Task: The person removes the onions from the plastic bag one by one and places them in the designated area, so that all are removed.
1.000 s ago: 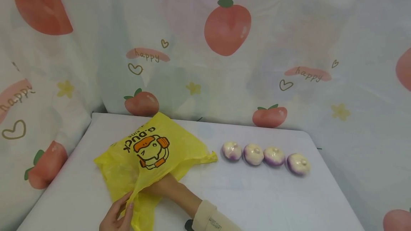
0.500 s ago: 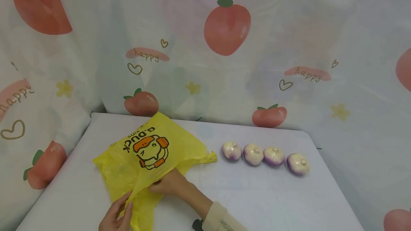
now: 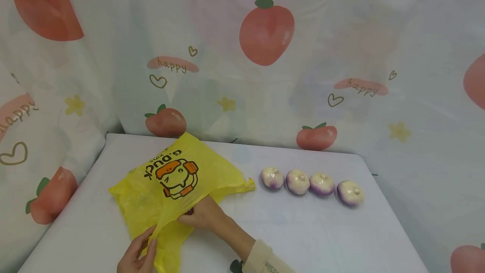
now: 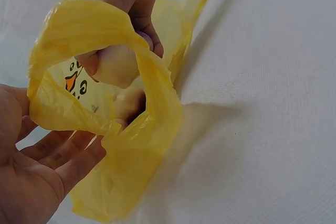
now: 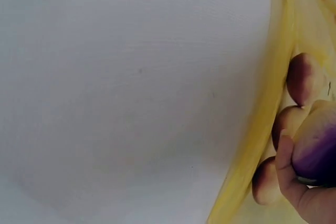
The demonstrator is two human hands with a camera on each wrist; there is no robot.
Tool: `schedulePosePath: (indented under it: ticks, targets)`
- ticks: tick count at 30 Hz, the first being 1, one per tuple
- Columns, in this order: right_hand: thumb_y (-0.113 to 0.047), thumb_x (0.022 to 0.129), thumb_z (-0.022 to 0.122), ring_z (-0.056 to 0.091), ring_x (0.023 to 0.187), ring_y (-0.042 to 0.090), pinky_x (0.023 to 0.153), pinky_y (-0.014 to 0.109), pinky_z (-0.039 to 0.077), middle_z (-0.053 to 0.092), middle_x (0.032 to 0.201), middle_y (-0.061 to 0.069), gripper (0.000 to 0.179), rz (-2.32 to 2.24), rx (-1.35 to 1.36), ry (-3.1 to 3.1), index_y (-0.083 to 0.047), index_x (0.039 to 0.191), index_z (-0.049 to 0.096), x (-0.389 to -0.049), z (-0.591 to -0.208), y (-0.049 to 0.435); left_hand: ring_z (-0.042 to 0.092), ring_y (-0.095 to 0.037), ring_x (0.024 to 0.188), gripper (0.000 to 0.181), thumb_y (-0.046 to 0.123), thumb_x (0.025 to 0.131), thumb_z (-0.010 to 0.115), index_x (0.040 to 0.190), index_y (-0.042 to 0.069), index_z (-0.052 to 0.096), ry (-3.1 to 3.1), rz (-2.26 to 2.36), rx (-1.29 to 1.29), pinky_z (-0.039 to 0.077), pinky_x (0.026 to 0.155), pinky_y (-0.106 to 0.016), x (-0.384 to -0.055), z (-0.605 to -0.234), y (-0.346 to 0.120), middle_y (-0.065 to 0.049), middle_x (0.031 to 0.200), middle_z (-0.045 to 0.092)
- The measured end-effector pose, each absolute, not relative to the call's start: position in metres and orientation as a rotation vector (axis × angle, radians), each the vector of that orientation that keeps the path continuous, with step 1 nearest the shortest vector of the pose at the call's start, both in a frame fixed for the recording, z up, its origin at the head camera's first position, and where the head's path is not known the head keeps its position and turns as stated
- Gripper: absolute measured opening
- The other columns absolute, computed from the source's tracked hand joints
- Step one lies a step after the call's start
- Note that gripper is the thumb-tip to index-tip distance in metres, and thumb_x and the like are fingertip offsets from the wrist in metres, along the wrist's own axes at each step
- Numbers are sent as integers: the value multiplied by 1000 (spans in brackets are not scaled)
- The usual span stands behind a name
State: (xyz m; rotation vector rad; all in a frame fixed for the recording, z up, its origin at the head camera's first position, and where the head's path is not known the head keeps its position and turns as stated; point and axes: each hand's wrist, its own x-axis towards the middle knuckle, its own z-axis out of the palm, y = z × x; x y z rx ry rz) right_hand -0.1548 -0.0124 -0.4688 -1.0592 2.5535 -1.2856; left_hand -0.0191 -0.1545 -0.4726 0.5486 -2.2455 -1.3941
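Note:
A yellow plastic bag (image 3: pixel 219 167) with a cartoon duck print lies on the white table (image 3: pixel 303 239), its mouth towards me. My left hand (image 3: pixel 138 252) pinches the mouth's edge between thumb and fingers, and the left wrist view shows the opening held wide. At that opening my right hand (image 3: pixel 206 214) grips a round cream-and-purple bulb, turnip-like (image 5: pixel 317 145), with the fingertips hidden under the bag in the head view. Deeper in the bag, the right wrist view shows several more round purple-brown bulbs (image 5: pixel 304 80), partly covered by the hand.
To the right of the bag, several cream-and-purple bulbs (image 3: pixel 298 182) sit in a row, stem nubs up. A fruit-printed cloth (image 3: pixel 242 87) hangs behind and beside the table. A small black object (image 3: pixel 236 266) shows beside the right sleeve (image 3: pixel 267 260).
My right hand has drawn back a little, out from deeper under the bag towards the right, and more of it shows now. The left hand keeps its hold on the bag's edge.

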Motion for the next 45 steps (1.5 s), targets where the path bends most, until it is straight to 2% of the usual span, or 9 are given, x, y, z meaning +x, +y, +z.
schedulePosePath:
  ticks: [6, 14, 21, 25, 30, 35, 38, 40, 45]
  targets:
    - [-20, 73, 76, 48, 82, -3, 70, 12, 43, 50, 101, -18, 60, -1284, -977, 2630, -28, 123, 45, -151, -468, -10, 47, 16, 84, 24, -8, 85, 64, 107, 0, 69, -2262, -1398, 565, 47, 60, -7, -18, -470, -154, -11, 99, 66]
    - [-35, 82, 73, 48, 85, 0, 75, 18, 43, 51, 98, -15, 43, -1339, -939, 2743, -28, 118, 51, -153, -472, -5, 47, 16, 84, 25, -6, 85, 64, 108, 2, 69, -2289, -1382, 574, 49, 61, -12, -18, -470, -155, -11, 100, 67]
    - [-51, 75, 75, 30, 122, 8, 100, 39, 27, 43, 130, -15, 68, -1129, -922, 2900, -30, 131, 43, -152, -472, 3, 47, 16, 85, 25, -5, 86, 64, 110, 3, 69, -2298, -1395, 578, 52, 63, -19, -19, -470, -156, -12, 101, 66]
    - [-44, 72, 81, 30, 122, 7, 105, 36, 25, 40, 132, -14, 79, -1252, -818, 2747, -30, 136, 36, -150, -470, 7, 47, 15, 84, 25, -4, 86, 64, 110, 3, 69, -2300, -1415, 586, 53, 65, -22, -18, -469, -156, -11, 102, 66]
    - [-36, 71, 83, 38, 109, 10, 97, 26, 38, 35, 126, -4, 80, -1299, -614, 2701, -23, 135, 38, -144, -468, 14, 47, 15, 84, 25, -4, 86, 63, 110, 2, 68, -2306, -1417, 578, 56, 64, -29, -18, -469, -156, -12, 103, 66]
    - [-45, 71, 81, 43, 101, 12, 88, 25, 43, 40, 122, 0, 83, -1227, -584, 2816, -15, 137, 40, -143, -466, 22, 61, -13, 90, 25, -4, 87, 63, 111, 2, 68, -2329, -1406, 576, 56, 64, -31, -18, -468, -155, -13, 103, 65]
    - [-48, 71, 79, 41, 101, 13, 86, 26, 42, 45, 120, -2, 83, -1185, -608, 2862, -15, 138, 42, -142, -465, 26, 61, -29, 94, 25, -3, 87, 63, 111, 3, 68, -2343, -1397, 571, 57, 63, -33, -18, -467, -155, -13, 103, 65]
    - [-48, 72, 79, 39, 99, 15, 83, 27, 41, 48, 117, -2, 80, -1169, -623, 2880, -16, 136, 44, -142, -466, 28, 61, -24, 92, 25, -2, 87, 64, 112, 4, 68, -2343, -1394, 578, 56, 63, -31, -18, -467, -154, -12, 103, 65]
    - [-43, 73, 80, 45, 99, 15, 82, 26, 45, 45, 118, 1, 76, -1213, -598, 2845, -15, 134, 45, -139, -466, 34, 52, 7, 85, 25, -2, 87, 65, 111, 5, 69, -2336, -1389, 589, 54, 62, -24, -18, -469, -153, -11, 103, 66]
